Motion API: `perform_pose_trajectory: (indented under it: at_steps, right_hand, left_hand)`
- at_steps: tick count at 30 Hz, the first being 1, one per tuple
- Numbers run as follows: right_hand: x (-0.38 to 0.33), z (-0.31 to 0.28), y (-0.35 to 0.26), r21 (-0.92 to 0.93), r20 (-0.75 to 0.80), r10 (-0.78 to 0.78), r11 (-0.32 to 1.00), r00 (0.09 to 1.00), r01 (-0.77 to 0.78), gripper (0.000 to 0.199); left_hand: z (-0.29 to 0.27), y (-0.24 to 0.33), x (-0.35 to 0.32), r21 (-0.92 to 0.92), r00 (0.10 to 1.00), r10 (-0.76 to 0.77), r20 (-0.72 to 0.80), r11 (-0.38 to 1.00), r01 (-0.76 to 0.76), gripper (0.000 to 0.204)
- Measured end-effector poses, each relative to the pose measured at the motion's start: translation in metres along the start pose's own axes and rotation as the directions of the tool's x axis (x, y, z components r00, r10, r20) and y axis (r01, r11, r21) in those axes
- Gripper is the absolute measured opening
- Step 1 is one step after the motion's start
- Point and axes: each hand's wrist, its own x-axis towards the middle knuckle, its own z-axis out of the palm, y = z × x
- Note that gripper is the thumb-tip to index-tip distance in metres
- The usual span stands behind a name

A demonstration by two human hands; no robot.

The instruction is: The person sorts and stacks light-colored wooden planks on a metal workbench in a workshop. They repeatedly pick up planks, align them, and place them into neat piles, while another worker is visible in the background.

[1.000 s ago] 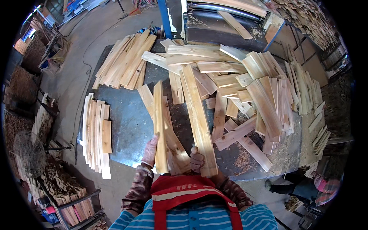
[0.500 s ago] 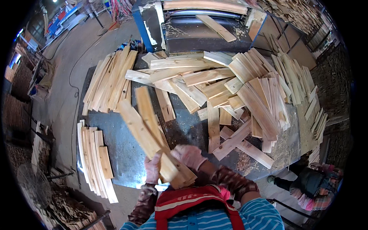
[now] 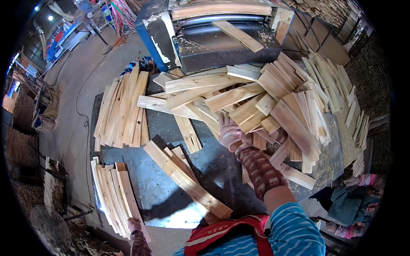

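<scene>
My right hand (image 3: 231, 133), in a pale work glove, reaches forward to the near edge of a jumbled pile of wooden boards (image 3: 237, 94). Its fingers are stretched out and apart, touching boards there. At the lower left, my left hand (image 3: 134, 225) is closed over the near part of a wooden board (image 3: 128, 193) on the right side of a neat stack (image 3: 106, 194); its fingers are only partly visible. Between my arms, a few overlapping boards (image 3: 188, 178) lie slanted on the dark metal table (image 3: 143, 149), their near ends close to my red apron.
A blue-sided machine (image 3: 222, 47) with a roller stands beyond the table, one board lying on its bed. Another bundle of boards (image 3: 124, 109) lies at the far left. More boards (image 3: 326, 83) are heaped at the right. Another person (image 3: 354, 205) is at the lower right.
The boards I held between both hands now rest on the table. My left hand has moved left to the stack, and my right hand forward to the pile. My view has shifted slightly.
</scene>
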Motion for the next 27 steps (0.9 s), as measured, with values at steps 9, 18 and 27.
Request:
perform_pose_trajectory:
  at_steps: [9, 18, 27]
  right_hand:
    - [-0.057, -0.089, 0.038, 0.794, 0.299, -0.050, 0.567, 0.953, -0.219, 0.046]
    - [-0.229, -0.115, -0.010, 0.875, 0.288, -0.271, 0.464, 0.919, -0.137, 0.075]
    - [-0.170, -0.051, -0.020, 0.793, 0.383, 0.316, 0.368, 0.868, -0.485, 0.055]
  left_hand:
    - [0.025, -0.022, -0.004, 0.035, 0.835, -0.098, -0.541, 0.990, 0.139, 0.046]
    - [-0.016, 0.049, -0.021, -0.207, 0.970, 0.006, -0.245, 0.977, -0.058, 0.074]
    - [0.039, 0.217, -0.110, -0.839, 0.787, 0.602, 0.137, 0.493, -0.231, 0.074]
